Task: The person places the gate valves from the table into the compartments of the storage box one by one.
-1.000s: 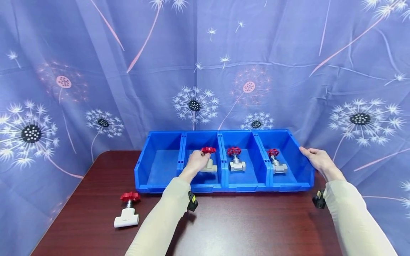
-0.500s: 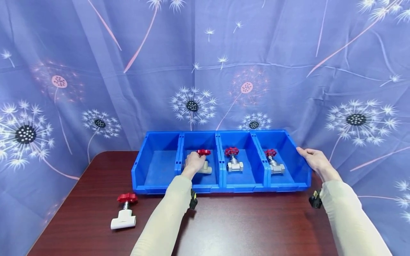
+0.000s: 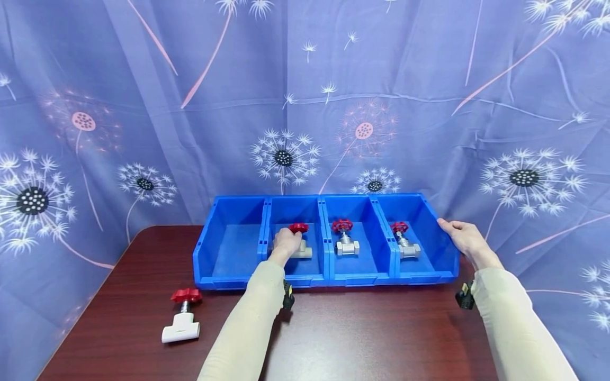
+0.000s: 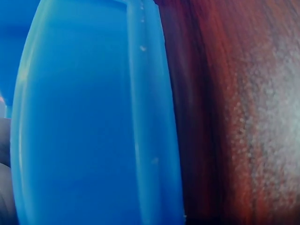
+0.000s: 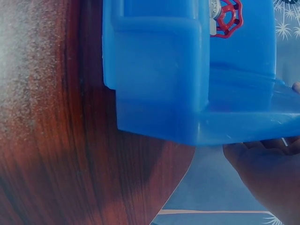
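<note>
A row of joined blue storage bins (image 3: 362, 282) stands on the table. In the second bin from the left, my left hand (image 3: 285, 244) pinches a gate valve with a red handwheel (image 3: 298, 227) and a beige tee body (image 3: 303, 251); the hand covers its left part. In the left wrist view, the blue bin front (image 4: 84, 117) hides most of the work, with only fingers (image 4: 4, 187) at the edge. My right hand (image 3: 469, 243) grips the rightmost bin's side wall (image 5: 243, 126), fingers outside and a fingertip over the rim.
Two metal valves with red handwheels, one upright (image 3: 347, 246) and one leaning (image 3: 408, 248), sit in the two right bins. A white tee valve (image 3: 181, 327) stands on the brown table (image 3: 333, 333) at front left. A patterned curtain (image 3: 229, 132) hangs behind.
My left hand and the beige valve have shifted slightly left and lower within the bin. My right hand keeps its place on the side wall. The whole view has drifted a little.
</note>
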`<state>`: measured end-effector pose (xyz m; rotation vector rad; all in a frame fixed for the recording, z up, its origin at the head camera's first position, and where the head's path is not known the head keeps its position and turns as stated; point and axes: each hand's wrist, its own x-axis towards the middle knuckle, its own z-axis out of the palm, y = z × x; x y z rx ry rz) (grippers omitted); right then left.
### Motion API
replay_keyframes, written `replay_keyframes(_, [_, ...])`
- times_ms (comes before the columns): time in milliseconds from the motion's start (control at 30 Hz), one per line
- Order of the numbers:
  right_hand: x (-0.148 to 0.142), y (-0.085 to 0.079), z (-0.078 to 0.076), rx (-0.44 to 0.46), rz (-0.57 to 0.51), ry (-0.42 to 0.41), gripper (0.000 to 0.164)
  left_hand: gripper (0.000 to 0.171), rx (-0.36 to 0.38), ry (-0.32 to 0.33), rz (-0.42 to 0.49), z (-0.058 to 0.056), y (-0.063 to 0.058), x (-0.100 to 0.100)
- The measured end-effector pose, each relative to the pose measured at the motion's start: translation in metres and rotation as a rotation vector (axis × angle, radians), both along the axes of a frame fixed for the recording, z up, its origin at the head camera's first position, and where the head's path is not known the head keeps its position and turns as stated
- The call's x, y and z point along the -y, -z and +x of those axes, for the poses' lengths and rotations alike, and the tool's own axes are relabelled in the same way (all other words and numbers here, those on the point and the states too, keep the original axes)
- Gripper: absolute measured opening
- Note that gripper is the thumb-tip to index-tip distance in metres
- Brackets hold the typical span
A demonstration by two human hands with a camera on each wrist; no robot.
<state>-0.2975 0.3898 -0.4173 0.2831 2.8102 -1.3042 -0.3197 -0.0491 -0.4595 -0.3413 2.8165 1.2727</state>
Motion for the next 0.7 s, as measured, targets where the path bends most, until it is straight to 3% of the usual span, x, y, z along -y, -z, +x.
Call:
replay_keyframes(433, [0.0024,-0.0006,-0.0023,-0.005,-0.009,0.003,0.064,0.033,0.019,-0.031,0.018,-0.0034,0.0045,0.0007])
replay_keyframes(700, [-0.0004,-0.0015,-0.0010,-0.001,-0.002,-0.017,0.069,0.032,0.024,-0.028,0.004,-0.0036,0.0058,-0.0011])
